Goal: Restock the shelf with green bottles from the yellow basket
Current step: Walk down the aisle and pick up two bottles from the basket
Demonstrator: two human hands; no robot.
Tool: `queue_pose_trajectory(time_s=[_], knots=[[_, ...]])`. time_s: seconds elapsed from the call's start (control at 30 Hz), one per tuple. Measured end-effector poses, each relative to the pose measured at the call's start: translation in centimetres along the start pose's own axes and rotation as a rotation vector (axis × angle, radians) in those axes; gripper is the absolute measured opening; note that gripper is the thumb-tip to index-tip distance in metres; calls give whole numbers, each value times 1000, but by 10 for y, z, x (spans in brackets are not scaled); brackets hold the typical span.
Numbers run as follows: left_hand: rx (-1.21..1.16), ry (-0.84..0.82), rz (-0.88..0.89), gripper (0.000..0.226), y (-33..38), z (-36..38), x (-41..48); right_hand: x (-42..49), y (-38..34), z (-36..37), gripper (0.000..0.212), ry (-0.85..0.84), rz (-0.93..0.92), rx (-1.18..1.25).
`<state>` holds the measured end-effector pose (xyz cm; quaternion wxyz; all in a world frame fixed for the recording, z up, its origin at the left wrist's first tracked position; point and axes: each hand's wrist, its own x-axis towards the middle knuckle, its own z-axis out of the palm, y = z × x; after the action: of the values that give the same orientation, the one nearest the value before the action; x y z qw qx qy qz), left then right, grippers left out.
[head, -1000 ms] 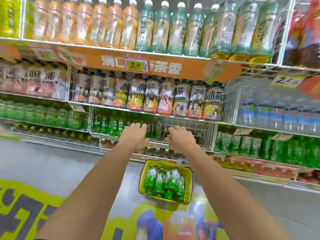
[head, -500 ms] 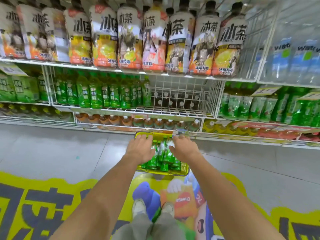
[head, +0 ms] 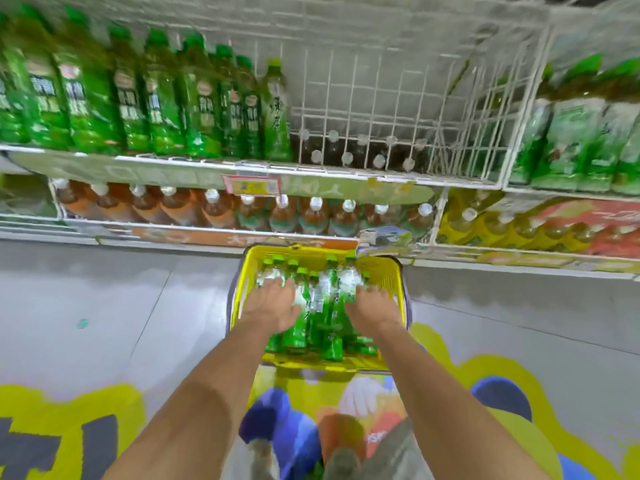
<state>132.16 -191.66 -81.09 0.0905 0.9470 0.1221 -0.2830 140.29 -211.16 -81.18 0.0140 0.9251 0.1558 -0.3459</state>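
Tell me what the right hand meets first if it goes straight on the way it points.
The green bottles in the basket. The right hand points forward and down, with its fingers over the rightmost ones. Blur hides whether they touch yet.

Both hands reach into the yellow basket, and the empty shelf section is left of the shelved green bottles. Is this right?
No: the head view shows the empty shelf section right of the shelved green bottles. Left hand and right hand do reach into the yellow basket.

Grey tiled floor (head: 104, 299), yellow decal (head: 52, 400)
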Motion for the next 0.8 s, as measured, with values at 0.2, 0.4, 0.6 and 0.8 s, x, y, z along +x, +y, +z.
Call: queue_pose_trajectory(time_s=[0.2,0.4,0.6,0.8], knots=[[-141,15,-49,50,4,56,79,75,2,44,58,206,105,85],[-220,153,-125,57,19,106,132,111,-5,81,49,492,111,276],[-347,313,-207,54,23,118,133,113,-9,94,57,570,125,482],[-792,266,-232,68,15,116,121,100,-2,93,74,524,42,668]])
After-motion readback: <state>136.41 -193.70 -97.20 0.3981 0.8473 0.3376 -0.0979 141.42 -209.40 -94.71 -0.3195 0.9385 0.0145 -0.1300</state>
